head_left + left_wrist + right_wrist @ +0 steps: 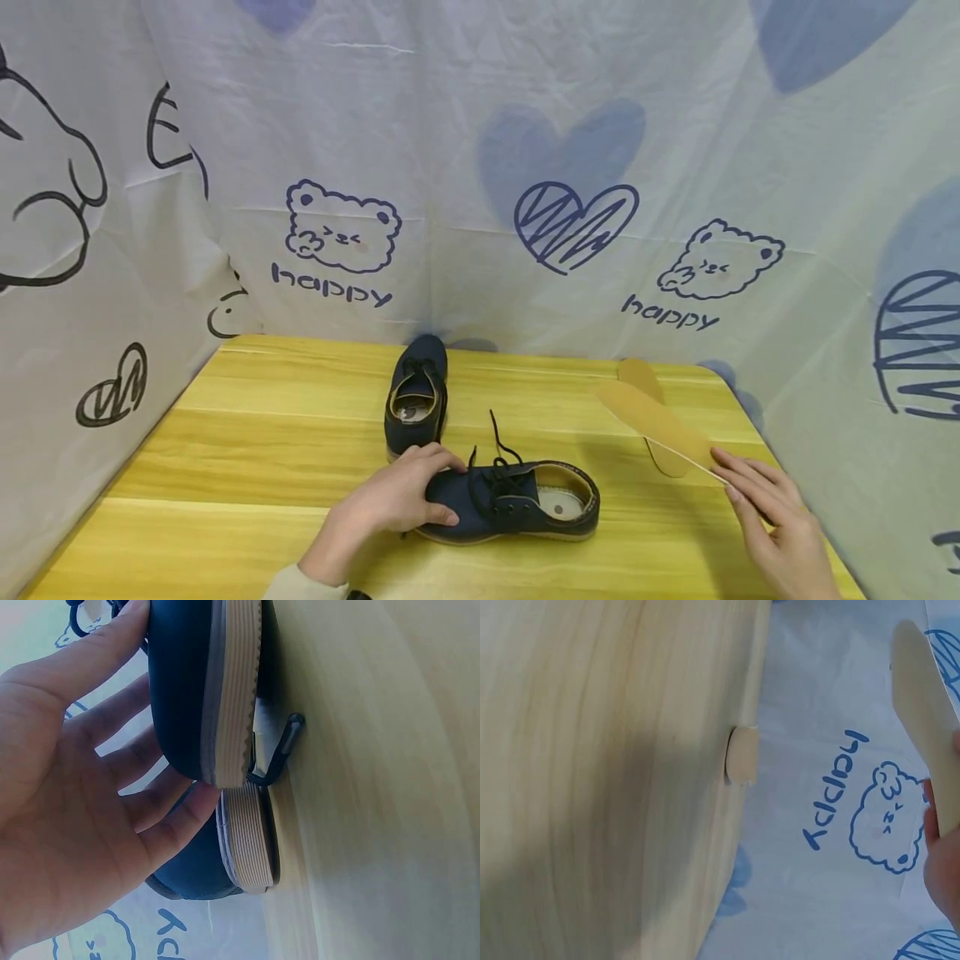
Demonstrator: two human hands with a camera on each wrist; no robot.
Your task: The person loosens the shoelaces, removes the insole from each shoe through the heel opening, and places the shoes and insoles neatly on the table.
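Note:
My left hand (393, 493) grips the toe of a dark navy lace-up shoe (480, 510), which lies sideways on the table with its heel to the right. In the left wrist view, the thumb is on the upper of this shoe (180, 697) and the fingers go round the toe beside its ribbed pale sole. On the right, my right hand (783, 529) pinches one end of a tan insole (660, 417), held raised and tilted. The right wrist view shows part of that insole (922, 697) and only a bit of the hand.
A matching navy shoe (420, 358) stands behind, its toe towards the back. Another tan insole (670, 461) lies on the yellow wood-grain table (247, 467), partly hidden by the raised one. Printed white cloth (450, 150) hangs round the table. A loose lace (495, 429) sticks up.

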